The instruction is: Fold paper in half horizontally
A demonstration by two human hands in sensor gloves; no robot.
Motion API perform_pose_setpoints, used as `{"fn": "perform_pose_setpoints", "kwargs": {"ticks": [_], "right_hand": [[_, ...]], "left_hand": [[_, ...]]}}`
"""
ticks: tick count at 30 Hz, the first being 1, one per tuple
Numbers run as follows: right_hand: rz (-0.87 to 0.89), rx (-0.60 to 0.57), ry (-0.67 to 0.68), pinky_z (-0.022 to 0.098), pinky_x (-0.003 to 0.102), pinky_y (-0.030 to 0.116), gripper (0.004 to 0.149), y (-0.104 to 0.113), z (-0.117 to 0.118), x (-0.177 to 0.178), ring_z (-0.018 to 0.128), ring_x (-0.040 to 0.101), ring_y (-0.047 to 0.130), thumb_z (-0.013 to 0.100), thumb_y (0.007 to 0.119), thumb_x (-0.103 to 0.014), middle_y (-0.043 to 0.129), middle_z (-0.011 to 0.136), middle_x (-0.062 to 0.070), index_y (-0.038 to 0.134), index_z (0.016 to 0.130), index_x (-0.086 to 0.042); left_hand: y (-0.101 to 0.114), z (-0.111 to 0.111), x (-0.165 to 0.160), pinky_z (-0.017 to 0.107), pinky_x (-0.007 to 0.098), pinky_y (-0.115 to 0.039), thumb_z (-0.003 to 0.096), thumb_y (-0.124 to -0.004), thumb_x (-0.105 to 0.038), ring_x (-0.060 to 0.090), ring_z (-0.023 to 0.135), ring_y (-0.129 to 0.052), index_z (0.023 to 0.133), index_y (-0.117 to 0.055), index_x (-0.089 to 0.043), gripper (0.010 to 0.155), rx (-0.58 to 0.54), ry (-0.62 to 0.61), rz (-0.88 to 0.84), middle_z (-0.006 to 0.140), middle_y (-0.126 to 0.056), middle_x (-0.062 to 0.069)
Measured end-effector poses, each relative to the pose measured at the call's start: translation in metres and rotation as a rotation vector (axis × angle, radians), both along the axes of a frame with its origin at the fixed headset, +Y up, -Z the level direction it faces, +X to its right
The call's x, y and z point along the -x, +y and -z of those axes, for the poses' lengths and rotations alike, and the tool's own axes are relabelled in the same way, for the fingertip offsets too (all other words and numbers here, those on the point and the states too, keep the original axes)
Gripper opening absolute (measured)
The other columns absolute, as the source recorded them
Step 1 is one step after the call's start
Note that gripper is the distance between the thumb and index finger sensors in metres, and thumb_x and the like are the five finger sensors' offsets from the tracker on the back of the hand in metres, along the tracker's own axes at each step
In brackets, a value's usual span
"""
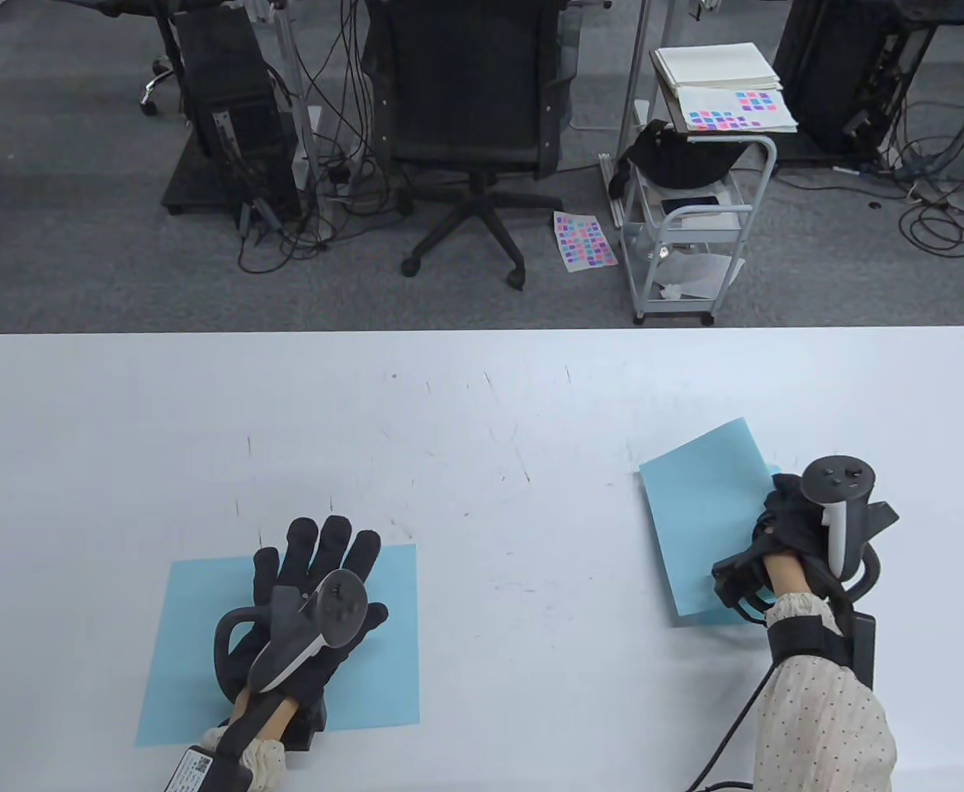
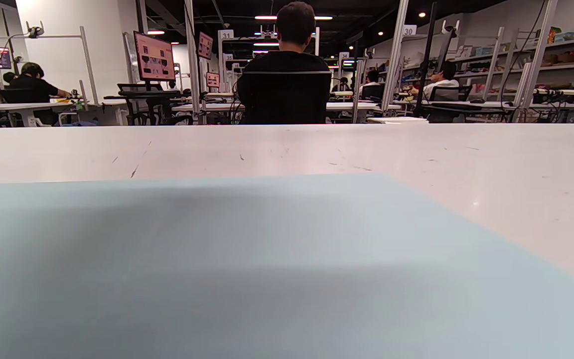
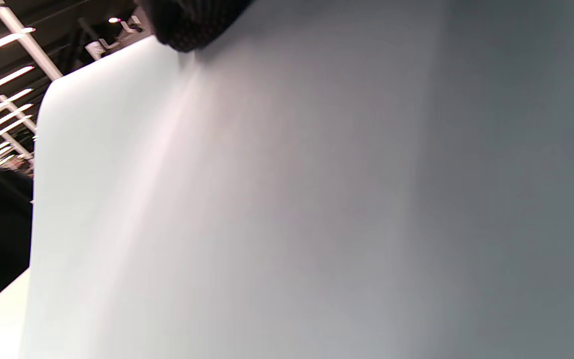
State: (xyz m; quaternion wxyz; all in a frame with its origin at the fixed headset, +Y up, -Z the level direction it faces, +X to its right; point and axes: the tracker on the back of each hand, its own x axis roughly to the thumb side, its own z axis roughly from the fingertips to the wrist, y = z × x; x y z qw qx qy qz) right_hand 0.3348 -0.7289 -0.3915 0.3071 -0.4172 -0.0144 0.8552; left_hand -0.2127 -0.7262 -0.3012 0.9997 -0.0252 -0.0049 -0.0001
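A light blue paper sheet (image 1: 193, 643) lies flat on the white table (image 1: 482, 396) at the front left. My left hand (image 1: 317, 577) rests on it, palm down, fingers spread; the left wrist view shows the sheet (image 2: 247, 269) but no fingers. A second light blue sheet (image 1: 701, 520) is at the right, tilted. My right hand (image 1: 783, 516) grips its right edge and holds it partly lifted. In the right wrist view this sheet (image 3: 287, 209) fills the frame, with a gloved fingertip (image 3: 192, 20) at its top edge.
Beyond the table's far edge stand an office chair (image 1: 470, 124), a white cart (image 1: 692, 214) with papers and a bag, and cables on the carpet. The table surface between the two sheets shows only scuff marks.
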Motion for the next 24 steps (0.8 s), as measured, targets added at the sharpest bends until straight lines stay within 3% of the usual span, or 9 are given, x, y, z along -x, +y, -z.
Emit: {"fn": "perform_pose_setpoints", "kwargs": {"ticks": [5,12,18,21,24], "right_hand": [[0.011,0.053,-0.092,0.073,0.058,0.047,0.044,-0.019,-0.002,-0.016,0.083,0.03,0.077,0.045,0.069,-0.024,0.089,0.067,-0.002,0.074,0.089,-0.029],[-0.049,0.1,-0.118,0.074,0.062,0.038,0.05,-0.03,-0.004,-0.018,0.094,0.036,0.062,0.048,0.067,-0.023,0.084,0.079,0.001,0.064,0.097,-0.028],[-0.12,0.163,-0.053,0.074,0.065,0.026,0.061,-0.036,-0.004,-0.011,0.104,0.04,0.035,0.048,0.072,-0.029,0.056,0.108,0.006,0.048,0.105,-0.031],[-0.133,0.154,-0.01,0.073,0.066,0.023,0.064,-0.033,-0.004,-0.003,0.105,0.042,0.026,0.048,0.072,-0.03,0.043,0.114,0.007,0.045,0.106,-0.03],[-0.122,0.125,0.063,0.073,0.067,0.022,0.063,-0.026,-0.005,0.012,0.105,0.042,0.027,0.048,0.072,-0.029,0.043,0.114,0.006,0.046,0.106,-0.03]], "left_hand": [[-0.001,0.001,0.0,0.088,0.057,-0.029,0.0324,-0.063,-0.066,0.019,0.118,-0.02,0.103,-0.027,-0.059,0.08,0.009,0.004,0.0,0.121,-0.022,-0.021],[0.0,0.0,0.0,0.088,0.057,-0.029,0.0325,-0.063,-0.066,0.019,0.118,-0.02,0.103,-0.027,-0.058,0.08,0.01,0.002,0.002,0.121,-0.022,-0.021],[0.0,0.0,-0.001,0.088,0.057,-0.03,0.0324,-0.063,-0.066,0.019,0.118,-0.02,0.103,-0.026,-0.059,0.08,0.012,-0.002,0.001,0.121,-0.022,-0.021],[0.0,0.0,-0.001,0.088,0.057,-0.03,0.0324,-0.063,-0.066,0.019,0.118,-0.02,0.103,-0.027,-0.058,0.08,0.015,-0.004,0.001,0.121,-0.022,-0.021],[0.0,-0.001,-0.002,0.088,0.057,-0.03,0.0323,-0.063,-0.066,0.019,0.118,-0.021,0.103,-0.027,-0.058,0.08,0.015,-0.008,0.001,0.121,-0.022,-0.021]]}}
